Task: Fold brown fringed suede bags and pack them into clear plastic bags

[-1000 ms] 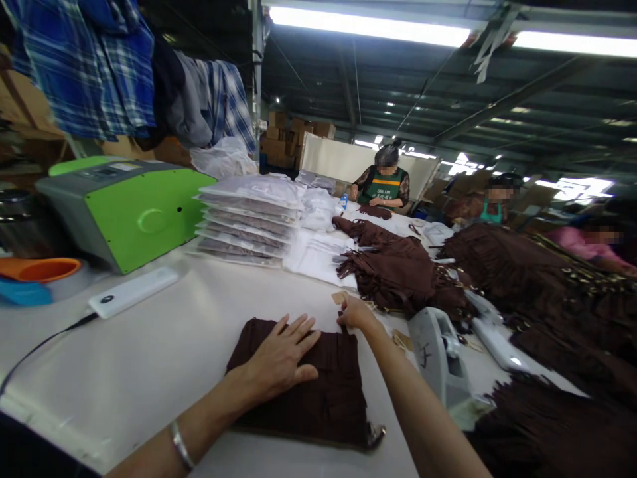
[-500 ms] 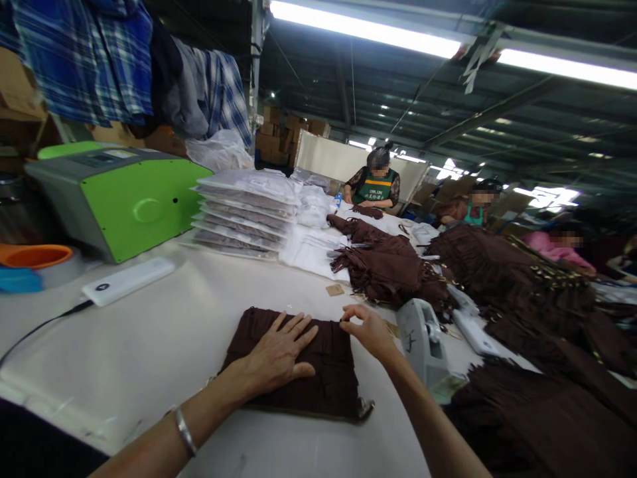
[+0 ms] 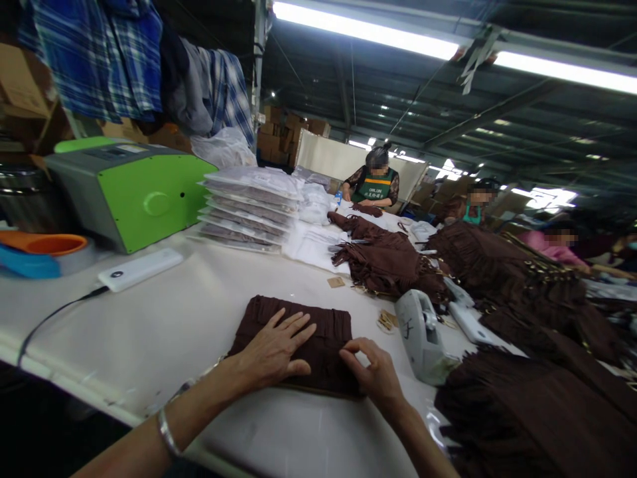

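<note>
A dark brown fabric bag (image 3: 326,324) lies flat on the white table in front of me, its surface gathered in folds. My left hand (image 3: 275,350) is spread flat on its middle, fingers apart, pressing lightly from above. At the bag's right edge my right hand (image 3: 371,370) has thumb and forefinger pinched together on the fabric. What sits between those fingertips is mostly hidden. Some metal trim shows by my left wrist, partly covered by the arm.
To the right stand a grey tape dispenser (image 3: 421,338) and a heap of fringed brown bags (image 3: 542,411). Behind are a stack of plastic-wrapped packs (image 3: 249,209) and a green machine (image 3: 149,199). A white power bank (image 3: 142,269) with a cable lies left. Co-workers sit farther back.
My right hand has moved from the bag's top right corner down along its right edge. My left hand stays flat on the bag. The view has shifted slightly.
</note>
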### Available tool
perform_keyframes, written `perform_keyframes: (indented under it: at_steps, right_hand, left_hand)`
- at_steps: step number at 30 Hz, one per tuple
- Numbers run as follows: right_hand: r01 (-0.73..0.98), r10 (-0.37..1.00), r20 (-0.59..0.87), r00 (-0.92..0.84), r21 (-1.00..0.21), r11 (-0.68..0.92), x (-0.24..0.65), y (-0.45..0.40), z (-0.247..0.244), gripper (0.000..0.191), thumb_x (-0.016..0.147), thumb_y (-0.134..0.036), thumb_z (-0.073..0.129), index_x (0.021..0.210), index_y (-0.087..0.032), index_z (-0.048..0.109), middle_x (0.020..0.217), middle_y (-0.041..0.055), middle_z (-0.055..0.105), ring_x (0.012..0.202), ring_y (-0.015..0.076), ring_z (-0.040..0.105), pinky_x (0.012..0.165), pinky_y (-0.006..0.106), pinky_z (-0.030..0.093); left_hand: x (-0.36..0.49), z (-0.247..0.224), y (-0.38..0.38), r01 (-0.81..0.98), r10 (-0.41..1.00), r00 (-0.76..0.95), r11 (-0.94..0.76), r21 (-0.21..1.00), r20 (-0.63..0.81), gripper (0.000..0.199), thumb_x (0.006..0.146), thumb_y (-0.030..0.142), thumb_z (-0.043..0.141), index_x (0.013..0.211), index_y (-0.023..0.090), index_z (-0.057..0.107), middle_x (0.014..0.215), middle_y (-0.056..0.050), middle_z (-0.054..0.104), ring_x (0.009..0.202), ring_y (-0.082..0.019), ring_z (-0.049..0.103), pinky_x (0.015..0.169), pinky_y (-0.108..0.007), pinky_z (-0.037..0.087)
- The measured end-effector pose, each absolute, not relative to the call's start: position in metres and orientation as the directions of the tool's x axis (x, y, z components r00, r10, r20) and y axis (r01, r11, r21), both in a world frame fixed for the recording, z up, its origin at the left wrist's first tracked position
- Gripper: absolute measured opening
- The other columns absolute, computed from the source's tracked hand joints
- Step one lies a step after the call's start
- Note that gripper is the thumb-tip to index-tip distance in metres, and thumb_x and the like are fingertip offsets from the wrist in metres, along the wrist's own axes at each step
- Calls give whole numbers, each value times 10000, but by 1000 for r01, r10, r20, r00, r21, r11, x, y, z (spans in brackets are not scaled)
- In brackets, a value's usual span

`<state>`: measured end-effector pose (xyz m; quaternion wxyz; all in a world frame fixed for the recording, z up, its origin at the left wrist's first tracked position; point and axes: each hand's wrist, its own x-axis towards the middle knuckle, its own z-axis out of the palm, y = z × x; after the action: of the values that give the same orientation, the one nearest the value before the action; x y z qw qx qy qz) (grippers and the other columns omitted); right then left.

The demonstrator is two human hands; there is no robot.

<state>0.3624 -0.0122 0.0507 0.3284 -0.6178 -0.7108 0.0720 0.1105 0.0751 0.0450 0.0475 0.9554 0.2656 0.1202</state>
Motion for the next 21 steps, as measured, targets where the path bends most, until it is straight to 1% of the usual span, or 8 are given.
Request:
perform_keyframes:
  at_steps: [3, 5, 8, 10, 12, 15, 18, 21]
  right_hand:
    - [881, 919, 392, 38, -448, 155, 363, -5, 62, 225, 927, -326, 467, 885, -208, 654, 893, 53, 706, 848, 193, 646, 800, 303, 498]
    - [913, 929, 368, 44, -391, 112, 361, 4, 67, 217, 926, -296, 462, 920, -201, 658, 924, 55, 699, 874, 185, 637, 816, 288, 486]
    - [948, 952, 306, 17, -308, 82, 352, 15, 68, 140, 876, -261, 545, 896, -209, 673, 919, 46, 684, 909, 190, 615, 839, 285, 458]
    - [970, 969, 248, 13, -237, 48, 345, 19, 66, 105, 841, -230, 581, 862, -205, 681, 912, 53, 676, 920, 202, 608, 838, 293, 446]
    - [986, 982, 188, 21, -169, 11, 339, 21, 64, 109, 832, -191, 573, 822, -193, 682, 905, 66, 674, 906, 205, 614, 815, 293, 442]
    - [996, 991, 124, 47, -86, -37, 333, 24, 63, 170, 852, -146, 518, 805, -179, 679, 898, 79, 680, 874, 198, 631, 770, 283, 437]
    - [996, 990, 109, 84, -39, -80, 328, 25, 67, 205, 872, -143, 480, 824, -180, 676, 909, 79, 685, 865, 193, 641, 733, 278, 428]
    - [994, 986, 121, 112, -30, -109, 321, 23, 73, 209, 878, -174, 469, 828, -188, 672, 905, 73, 686, 846, 201, 647, 693, 284, 417]
  left_hand:
    - [106, 45, 78, 526, 544, 798, -839, 141, 260, 758, 890, 643, 454, 1505, 254, 241, 1555, -126, 284, 1429, -287, 264, 1160, -520, 131]
    - [105, 44, 79, 547, 563, 787, -826, 136, 254, 756, 892, 657, 429, 1501, 242, 259, 1544, -132, 308, 1423, -288, 279, 1159, -518, 130]
    - [104, 40, 79, 554, 570, 793, -822, 133, 217, 752, 885, 680, 406, 1483, 234, 311, 1518, -135, 359, 1409, -294, 309, 1154, -524, 141]
    - [103, 37, 76, 559, 574, 793, -819, 132, 203, 755, 886, 678, 409, 1482, 225, 313, 1521, -137, 351, 1413, -296, 301, 1152, -530, 141]
    - [102, 36, 74, 567, 582, 790, -813, 133, 191, 758, 886, 673, 417, 1483, 217, 308, 1529, -136, 335, 1420, -295, 286, 1151, -534, 142]
    - [101, 37, 72, 572, 589, 788, -808, 138, 181, 760, 885, 673, 419, 1481, 213, 311, 1532, -133, 329, 1422, -292, 282, 1148, -534, 151]
    - [101, 37, 73, 565, 583, 791, -812, 147, 186, 763, 884, 681, 410, 1477, 211, 319, 1530, -133, 333, 1421, -296, 282, 1146, -539, 152]
    - [101, 35, 74, 559, 581, 792, -814, 156, 190, 769, 884, 680, 410, 1474, 194, 323, 1530, -139, 330, 1421, -303, 281, 1144, -550, 150]
